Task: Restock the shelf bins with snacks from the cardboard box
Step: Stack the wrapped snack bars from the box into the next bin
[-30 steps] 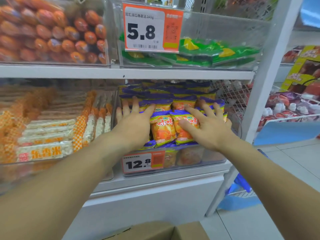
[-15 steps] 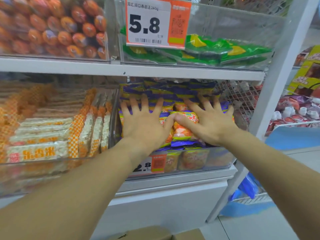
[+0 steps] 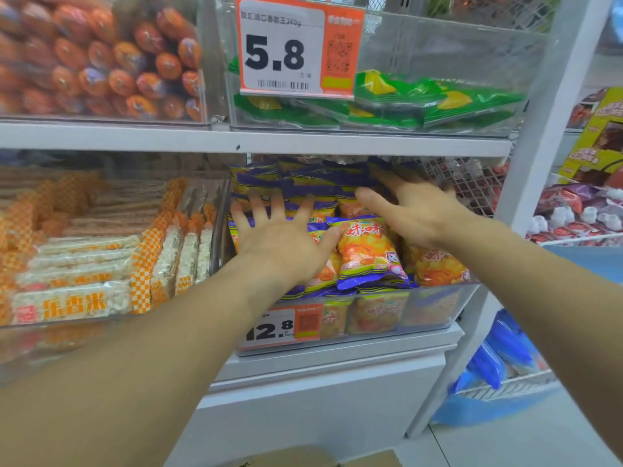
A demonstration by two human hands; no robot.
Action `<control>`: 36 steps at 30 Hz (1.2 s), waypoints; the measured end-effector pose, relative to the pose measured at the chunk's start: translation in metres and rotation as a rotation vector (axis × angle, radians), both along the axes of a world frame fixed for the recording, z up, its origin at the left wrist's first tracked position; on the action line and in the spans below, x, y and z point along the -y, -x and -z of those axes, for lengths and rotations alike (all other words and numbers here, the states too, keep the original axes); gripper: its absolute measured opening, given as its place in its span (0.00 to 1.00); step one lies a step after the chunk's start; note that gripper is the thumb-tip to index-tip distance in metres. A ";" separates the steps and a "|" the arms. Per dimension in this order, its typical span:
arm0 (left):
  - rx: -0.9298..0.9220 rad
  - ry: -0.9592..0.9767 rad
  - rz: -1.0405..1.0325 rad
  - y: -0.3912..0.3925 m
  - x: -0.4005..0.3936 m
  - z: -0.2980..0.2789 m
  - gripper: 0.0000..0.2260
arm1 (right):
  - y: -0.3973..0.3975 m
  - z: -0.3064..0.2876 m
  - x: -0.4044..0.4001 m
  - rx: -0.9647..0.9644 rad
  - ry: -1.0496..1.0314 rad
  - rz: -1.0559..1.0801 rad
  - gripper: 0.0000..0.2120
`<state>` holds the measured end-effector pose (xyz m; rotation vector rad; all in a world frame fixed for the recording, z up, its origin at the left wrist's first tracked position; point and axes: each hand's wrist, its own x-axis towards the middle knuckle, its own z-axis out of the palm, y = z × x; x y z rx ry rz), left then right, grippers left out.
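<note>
A clear plastic shelf bin (image 3: 435,305) on the middle shelf is heaped with orange and purple snack packets (image 3: 367,251). My left hand (image 3: 283,241) lies flat with spread fingers on the left part of the heap. My right hand (image 3: 411,214) reaches deeper into the bin, fingers straight, pressing on the packets at the back right. Neither hand holds a packet. The top edge of the cardboard box (image 3: 296,458) shows at the bottom of the view.
Left of the bin stands another clear bin of rice-cracker bars (image 3: 77,264). The shelf above (image 3: 256,139) carries orange sausages (image 3: 101,62) and green packets (image 3: 421,102) behind a 5.8 price tag (image 3: 296,48). A white upright post (image 3: 539,156) bounds the shelf on the right.
My right hand has slid farther back and to the right over the packets. My left hand has stayed flat on the left of the heap. The camera has moved slightly closer.
</note>
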<state>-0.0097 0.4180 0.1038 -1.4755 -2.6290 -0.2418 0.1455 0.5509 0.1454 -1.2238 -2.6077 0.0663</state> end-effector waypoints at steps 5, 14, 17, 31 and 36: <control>0.087 -0.212 0.040 -0.001 0.009 -0.008 0.34 | -0.038 0.011 0.047 -0.104 -0.263 -0.204 0.37; -0.216 -0.548 0.240 -0.011 0.050 0.020 0.20 | -0.049 0.032 0.041 -0.201 -0.265 -0.327 0.31; -0.250 -0.453 0.116 -0.022 0.063 0.028 0.20 | -0.037 0.044 0.043 -0.246 -0.270 -0.306 0.31; -0.133 -0.376 0.121 -0.035 0.077 0.043 0.26 | -0.054 0.071 0.068 -0.332 -0.069 -0.073 0.27; -0.171 -0.375 0.177 -0.037 0.085 0.043 0.25 | -0.062 0.070 0.060 -0.620 -0.052 -0.061 0.30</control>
